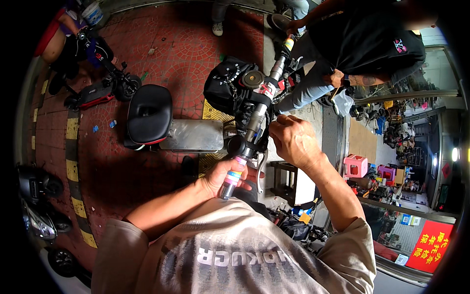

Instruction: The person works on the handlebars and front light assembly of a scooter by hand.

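Note:
A scooter handlebar (259,117) runs upward from my body, with a black brake lever and a dial-like round piece (253,79) on it. My left hand (220,176) is wrapped loosely around the near grip (233,172), which has a pink, yellow and blue band, thumb on top and fingertips showing beyond it. My right hand (295,139) is closed just right of the bar's middle, back up; what its fingertips hold is hidden. A black bag (225,83) hangs beside the bar. The scooter's black seat (149,120) and metal deck (191,134) lie to the left.
A person in black (367,44) at the upper right grips the bar's far end. Another person with a small red scooter (98,90) is upper left; more legs (218,24) show at top. A cluttered shopfront with pink stools (355,165) is right; parked scooters (39,181) are left.

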A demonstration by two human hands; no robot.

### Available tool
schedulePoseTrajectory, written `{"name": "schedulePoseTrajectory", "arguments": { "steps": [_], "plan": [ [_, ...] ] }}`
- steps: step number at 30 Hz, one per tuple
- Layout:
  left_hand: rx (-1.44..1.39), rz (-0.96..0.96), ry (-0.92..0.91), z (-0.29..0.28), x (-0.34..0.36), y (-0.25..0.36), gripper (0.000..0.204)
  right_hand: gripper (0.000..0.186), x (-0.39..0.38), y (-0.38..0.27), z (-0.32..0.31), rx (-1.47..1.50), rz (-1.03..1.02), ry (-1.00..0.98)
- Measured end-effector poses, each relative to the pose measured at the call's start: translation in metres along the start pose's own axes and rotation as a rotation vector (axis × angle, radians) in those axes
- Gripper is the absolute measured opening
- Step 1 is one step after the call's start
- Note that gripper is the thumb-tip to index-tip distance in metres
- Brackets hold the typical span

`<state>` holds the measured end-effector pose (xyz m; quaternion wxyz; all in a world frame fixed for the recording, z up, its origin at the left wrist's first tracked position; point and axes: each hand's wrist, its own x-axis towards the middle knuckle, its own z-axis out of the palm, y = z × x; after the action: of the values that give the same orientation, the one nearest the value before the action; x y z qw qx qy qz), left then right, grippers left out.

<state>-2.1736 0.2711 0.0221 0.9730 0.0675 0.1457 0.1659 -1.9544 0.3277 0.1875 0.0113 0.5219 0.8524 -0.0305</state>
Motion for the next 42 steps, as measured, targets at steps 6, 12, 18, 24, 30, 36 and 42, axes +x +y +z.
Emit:
{"name": "schedulePoseTrajectory", "arguments": {
  "steps": [6, 12, 18, 24, 30, 36, 42],
  "plan": [
    [0.003, 0.015, -0.002, 0.01, -0.002, 0.003, 0.045, 0.01, -0.007, -0.006, 0.01, 0.021, 0.165, -0.062],
    [-0.031, -0.019, -0.044, 0.0, 0.002, 0.001, 0.043, 0.01, -0.01, 0.012, -0.01, 0.028, -0.191, 0.117],
    [-0.056, -0.115, -0.113, 0.012, -0.001, 0.008, 0.075, 0.008, -0.024, 0.005, -0.003, 0.421, 0.194, 0.545],
    [-0.001, -0.146, -0.113, 0.014, 0.001, 0.009, 0.075, 0.011, -0.106, -0.016, 0.087, 0.875, 0.771, 0.541],
    [0.006, -0.083, -0.033, -0.001, 0.003, 0.003, 0.055, 0.011, -0.147, -0.045, 0.117, 1.263, 1.024, 0.585],
    [0.053, -0.079, -0.079, -0.018, 0.006, 0.004, 0.064, 0.011, -0.146, -0.051, 0.124, 1.328, 1.036, 0.635],
    [0.097, -0.207, -0.062, 0.011, 0.003, 0.015, 0.083, 0.009, -0.139, -0.053, 0.119, 1.325, 1.024, 0.71]
  ]
}}
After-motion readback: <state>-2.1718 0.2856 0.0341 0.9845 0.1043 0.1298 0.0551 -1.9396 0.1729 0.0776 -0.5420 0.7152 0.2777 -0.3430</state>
